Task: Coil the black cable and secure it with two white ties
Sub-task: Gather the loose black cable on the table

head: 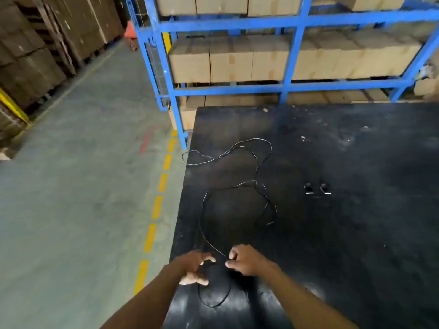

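A thin black cable [257,172] lies in loose loops across the left part of the black table [356,233], one bend hanging over the left edge. My left hand [194,267] and my right hand [244,260] are close together at the near end, each pinching the cable. A small loop [213,302] hangs below my hands. Two small ties [317,188], white with dark parts, lie side by side to the right of the cable, well away from both hands.
A blue steel rack [294,53] loaded with cardboard boxes stands right behind the table. Grey concrete floor [83,186] with a dashed yellow line runs along the table's left edge. Stacked brown pallets fill the far left.
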